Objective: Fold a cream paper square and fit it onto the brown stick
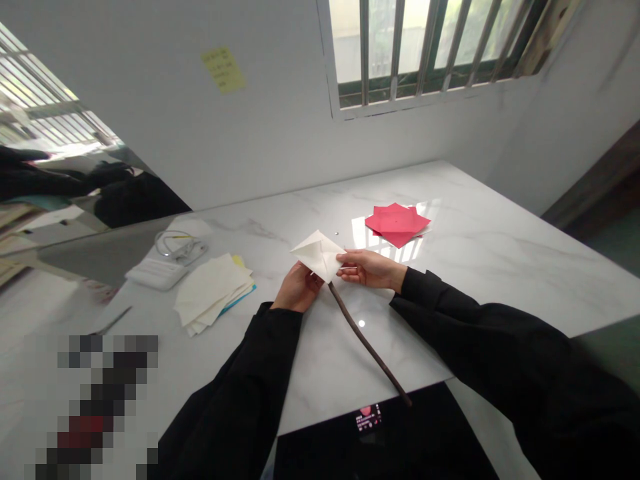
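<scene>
A folded white paper shape is held over the white marble table. My left hand pinches its lower left edge, fingers closed. My right hand grips its right side, fingers closed on the paper. A thin dark stick runs from under the paper down toward the table's near edge. Whether either hand also holds the stick I cannot tell.
A pile of red paper squares lies beyond my hands. Left of them sit a stack of white sheets, a white box and a coiled cable. A dark pen-like item lies at far left. A phone rests near my lap.
</scene>
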{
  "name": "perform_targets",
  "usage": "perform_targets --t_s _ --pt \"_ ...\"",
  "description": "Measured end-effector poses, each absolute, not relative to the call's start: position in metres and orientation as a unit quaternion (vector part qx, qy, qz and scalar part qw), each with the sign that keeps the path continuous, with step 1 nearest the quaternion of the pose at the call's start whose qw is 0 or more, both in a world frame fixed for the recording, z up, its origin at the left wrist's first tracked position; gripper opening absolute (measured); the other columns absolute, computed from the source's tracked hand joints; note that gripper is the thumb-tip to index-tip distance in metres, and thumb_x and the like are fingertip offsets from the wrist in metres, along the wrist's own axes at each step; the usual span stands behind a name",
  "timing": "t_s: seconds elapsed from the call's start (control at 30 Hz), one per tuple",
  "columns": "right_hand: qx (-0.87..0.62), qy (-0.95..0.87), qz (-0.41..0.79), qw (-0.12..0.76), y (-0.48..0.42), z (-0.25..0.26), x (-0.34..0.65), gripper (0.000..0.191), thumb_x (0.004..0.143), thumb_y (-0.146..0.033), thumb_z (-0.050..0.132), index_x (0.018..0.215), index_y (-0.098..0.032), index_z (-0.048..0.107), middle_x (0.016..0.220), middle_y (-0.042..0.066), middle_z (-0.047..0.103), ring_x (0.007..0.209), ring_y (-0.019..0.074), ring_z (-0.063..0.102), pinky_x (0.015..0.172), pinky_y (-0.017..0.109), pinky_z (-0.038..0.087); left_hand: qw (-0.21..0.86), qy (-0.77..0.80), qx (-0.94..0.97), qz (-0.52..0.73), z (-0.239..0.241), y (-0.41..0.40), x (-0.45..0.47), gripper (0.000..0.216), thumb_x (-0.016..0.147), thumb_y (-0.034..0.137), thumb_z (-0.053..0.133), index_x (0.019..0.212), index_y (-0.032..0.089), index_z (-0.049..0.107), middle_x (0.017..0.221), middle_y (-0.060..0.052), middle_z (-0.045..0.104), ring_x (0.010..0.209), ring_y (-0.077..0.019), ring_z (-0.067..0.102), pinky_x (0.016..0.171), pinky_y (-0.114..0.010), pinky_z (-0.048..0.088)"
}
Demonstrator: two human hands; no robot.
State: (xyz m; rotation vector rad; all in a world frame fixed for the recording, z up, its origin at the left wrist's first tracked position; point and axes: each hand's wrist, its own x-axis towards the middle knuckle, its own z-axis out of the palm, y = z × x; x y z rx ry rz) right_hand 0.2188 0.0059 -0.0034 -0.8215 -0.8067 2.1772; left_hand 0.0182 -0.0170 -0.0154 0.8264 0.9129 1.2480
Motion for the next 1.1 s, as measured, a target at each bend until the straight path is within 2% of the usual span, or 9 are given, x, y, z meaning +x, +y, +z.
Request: perform_targets --t_s 0.2,0.33,0.43,0.57,0.77,0.97,1.1 --pt "-0.336 -0.381 0.785 0.353 0.013 -0.005 0.225 0.015 0.095 -0.015 0.075 0.109 -0.014 0.072 0.096 0.007 0.077 0.074 0.0127 0.076 0.068 0.02 0.065 0.534 0.475 0.428 0.553 -0.02 -0.012 0.013 0.049 0.063 0.035 0.097 0.103 0.015 0.078 0.097 -0.009 0.08 0.095 -0.0268 0.073 0.088 -0.036 0.057" --pt "-0.368 -0.425 0.748 0.352 0.015 -0.006 0.225 0.011 0.094 -0.011 0.073 0.105 -0.013 0.075 0.094 0.007 0.077 0.071 0.0127 0.076 0.066 0.02 0.065 0.442 0.514 0.505 0.534 -0.022 -0.007 0.001 0.037 0.065 0.033 0.094 0.095 0.016 0.08 0.09 -0.007 0.079 0.089 -0.0249 0.071 0.081 -0.032 0.056" --pt "-0.378 -0.437 0.729 0.367 0.016 -0.007 0.224 0.01 0.092 -0.011 0.075 0.101 -0.014 0.075 0.087 0.006 0.075 0.069 0.0126 0.074 0.066 0.021 0.065 0.411 0.529 0.494 0.554 -0.018 -0.005 -0.004 0.03 0.074 0.033 0.085 0.1 0.018 0.079 0.092 -0.007 0.077 0.085 -0.0214 0.069 0.073 -0.028 0.055" --pt "-0.39 -0.48 0.682 0.39 0.018 -0.011 0.225 0.01 0.091 -0.016 0.078 0.1 -0.016 0.074 0.083 0.004 0.075 0.07 0.0138 0.074 0.063 0.021 0.063 0.396 0.528 0.443 0.606 -0.007 -0.008 -0.001 0.036 0.081 0.033 0.075 0.116 0.023 0.074 0.106 -0.006 0.073 0.083 -0.0171 0.068 0.071 -0.027 0.056" --pt "-0.387 -0.581 0.59 0.406 0.019 -0.014 0.224 0.012 0.089 -0.023 0.076 0.099 -0.017 0.074 0.073 0.001 0.07 0.067 0.0126 0.07 0.053 0.016 0.053 0.387 0.52 0.511 0.565 0.001 -0.016 0.008 0.068 0.067 0.03 0.089 0.13 0.023 0.066 0.114 -0.008 0.069 0.084 -0.0177 0.066 0.061 -0.022 0.053" --pt "-0.407 -0.606 0.528 0.433 0.022 -0.018 0.225 0.013 0.089 -0.029 0.075 0.095 -0.018 0.071 0.066 -0.001 0.066 0.059 0.0119 0.064 0.049 0.017 0.047 0.421 0.476 0.51 0.579 0.007 -0.021 0.012 0.062 0.075 0.034 0.081 0.134 0.025 0.066 0.114 -0.008 0.068 0.089 -0.0188 0.066 0.058 -0.02 0.051" --pt "-0.407 -0.613 0.507 0.449 0.021 -0.019 0.225 0.015 0.089 -0.029 0.075 0.098 -0.019 0.07 0.069 -0.001 0.067 0.059 0.0117 0.065 0.05 0.018 0.049 0.427 0.473 0.53 0.56 0.004 -0.021 0.014 0.059 0.072 0.033 0.086 0.128 0.024 0.07 0.115 -0.009 0.068 0.089 -0.0191 0.067 0.059 -0.021 0.053"
